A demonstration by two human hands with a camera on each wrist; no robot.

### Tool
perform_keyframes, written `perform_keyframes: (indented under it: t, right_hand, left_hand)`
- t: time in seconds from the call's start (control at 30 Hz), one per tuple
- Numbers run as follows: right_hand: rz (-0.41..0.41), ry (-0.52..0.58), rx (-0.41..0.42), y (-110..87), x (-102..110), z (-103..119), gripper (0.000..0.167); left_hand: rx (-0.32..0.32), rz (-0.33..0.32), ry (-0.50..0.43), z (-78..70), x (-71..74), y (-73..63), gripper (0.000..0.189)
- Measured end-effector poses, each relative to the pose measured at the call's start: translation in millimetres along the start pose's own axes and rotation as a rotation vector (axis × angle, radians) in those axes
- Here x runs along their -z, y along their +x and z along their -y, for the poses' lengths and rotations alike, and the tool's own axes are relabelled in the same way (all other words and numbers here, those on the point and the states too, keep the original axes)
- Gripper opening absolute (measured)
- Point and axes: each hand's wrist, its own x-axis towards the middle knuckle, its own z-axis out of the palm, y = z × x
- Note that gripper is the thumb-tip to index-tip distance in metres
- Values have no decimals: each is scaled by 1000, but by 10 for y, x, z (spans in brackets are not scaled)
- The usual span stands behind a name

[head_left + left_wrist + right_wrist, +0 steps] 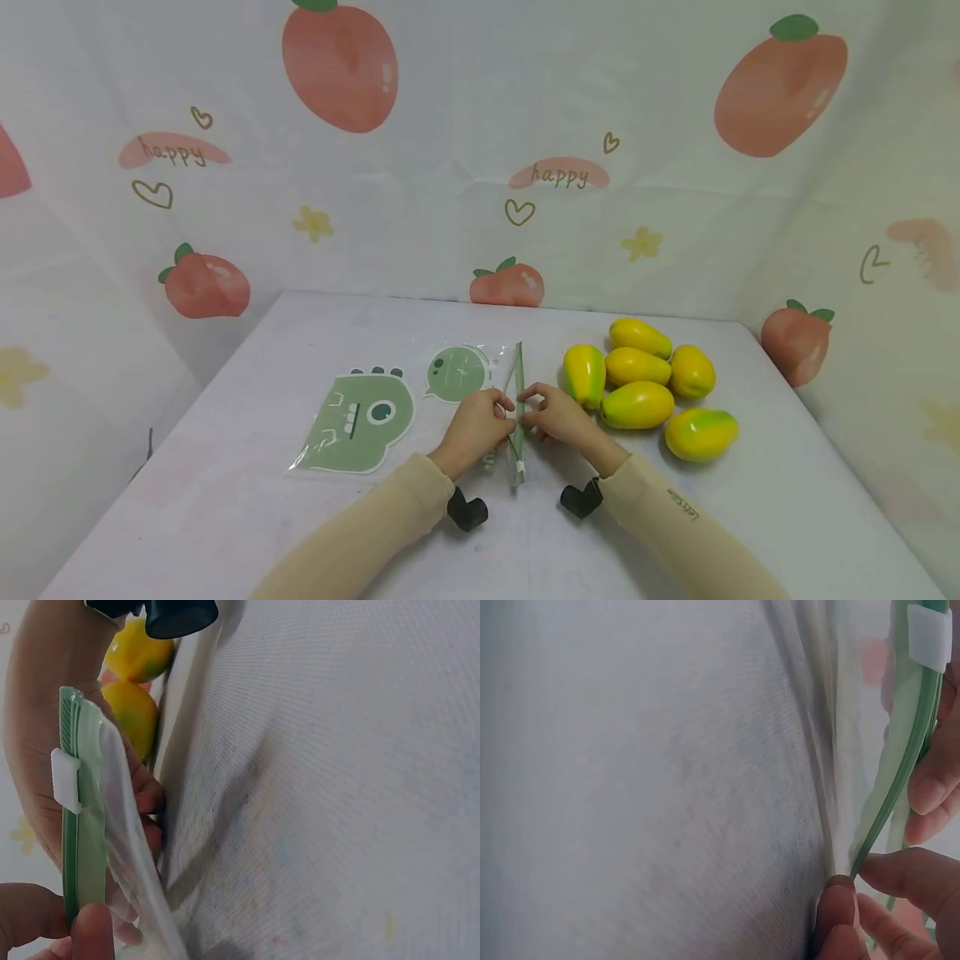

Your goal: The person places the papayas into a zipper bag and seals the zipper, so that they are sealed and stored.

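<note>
A clear plastic zip bag [322, 437] printed with a green dinosaur lies flat on the table, its mouth toward the right. Along that mouth runs a green zip strip [90, 810] bearing a white slider [930, 637] near the end closest to me. My left hand [476, 425] pinches the strip between thumb and fingers on its left side. Opposite it, my right hand [558, 417] pinches the other side of the mouth, clearest in the right wrist view. The two edges stand slightly apart between my hands. Nothing but the print is visible in the bag.
Several yellow-green mango-like fruits [637, 406] lie grouped to the right of my right hand, the closest one [583, 375] just beyond it. The white table [225, 533] meets a fruit-patterned cloth backdrop [420, 233] at the back. Black wrist devices [468, 510] hang below both sleeves.
</note>
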Motion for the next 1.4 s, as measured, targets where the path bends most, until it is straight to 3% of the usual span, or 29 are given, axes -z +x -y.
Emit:
perform_keyframes:
  t: [0.63,0.93,1.17,1.4]
  right_hand:
    - [-12,26,28,-10,-12,-12,34]
    - [-23,0,29,-5,-28,-4,33]
    - [-20,-21,8,-14,-23,18,34]
    - [-14,-27,2,-9,-19,33,35]
  left_hand:
    - [1,6,9,12,7,6,19]
    - [-8,7,58,-5,15,7,21]
    - [18,10,118,-41,36,-1,21]
    - [96,51,200,-65,89,19,31]
